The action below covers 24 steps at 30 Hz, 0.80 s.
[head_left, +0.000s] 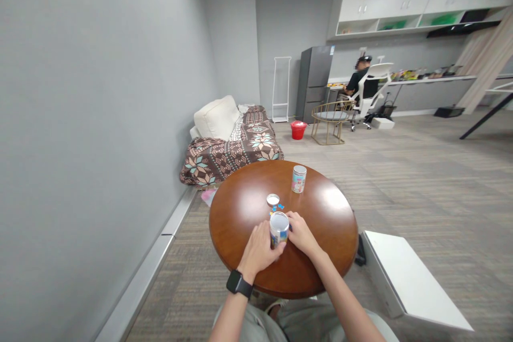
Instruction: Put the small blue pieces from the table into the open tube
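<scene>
An open small can (279, 228) with a printed label stands on the round brown wooden table (240, 214). My left hand (259, 249) wraps around its left side, a black watch on the wrist. My right hand (300, 232) rests on the table touching the can's right side. Just beyond the can lie a round white lid (273, 200) and a few small blue pieces (280, 207). A second can (298, 179), shut with a lid, stands upright farther back on the table.
A sofa with a patterned blanket (236, 149) and white cushion sits against the left wall. A white flat box (409, 278) lies on the floor at right. Farther off are a red bucket (298, 130), a round side table (332, 120), a fridge and a seated person (358, 83).
</scene>
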Each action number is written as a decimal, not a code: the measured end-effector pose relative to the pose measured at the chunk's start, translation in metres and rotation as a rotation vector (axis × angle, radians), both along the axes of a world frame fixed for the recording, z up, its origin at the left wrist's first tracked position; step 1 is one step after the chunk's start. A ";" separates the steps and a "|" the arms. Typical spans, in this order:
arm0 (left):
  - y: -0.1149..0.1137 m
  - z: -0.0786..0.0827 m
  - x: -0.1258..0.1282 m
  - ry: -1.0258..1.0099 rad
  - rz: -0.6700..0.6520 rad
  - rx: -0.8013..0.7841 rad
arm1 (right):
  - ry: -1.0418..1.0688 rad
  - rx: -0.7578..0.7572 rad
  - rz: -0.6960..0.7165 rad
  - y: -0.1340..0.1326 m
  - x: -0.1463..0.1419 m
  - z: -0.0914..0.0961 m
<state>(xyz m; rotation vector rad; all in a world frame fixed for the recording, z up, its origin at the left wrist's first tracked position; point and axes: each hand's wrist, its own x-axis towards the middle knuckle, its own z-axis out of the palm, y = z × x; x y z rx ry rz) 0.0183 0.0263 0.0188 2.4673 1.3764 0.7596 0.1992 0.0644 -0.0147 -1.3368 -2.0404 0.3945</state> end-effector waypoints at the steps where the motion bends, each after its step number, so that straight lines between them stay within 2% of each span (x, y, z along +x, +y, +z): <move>1: 0.000 0.000 0.000 0.002 -0.001 0.001 | 0.020 0.004 0.007 0.001 0.000 -0.002; 10: -0.001 0.000 0.000 0.015 0.011 -0.009 | 0.272 0.028 0.049 0.003 0.001 -0.006; 18: 0.000 0.000 0.000 -0.015 0.003 0.007 | 0.248 0.095 -0.012 0.002 0.002 -0.008; 24: 0.000 -0.002 -0.001 -0.029 -0.003 0.015 | 0.319 0.063 -0.012 0.005 0.004 -0.013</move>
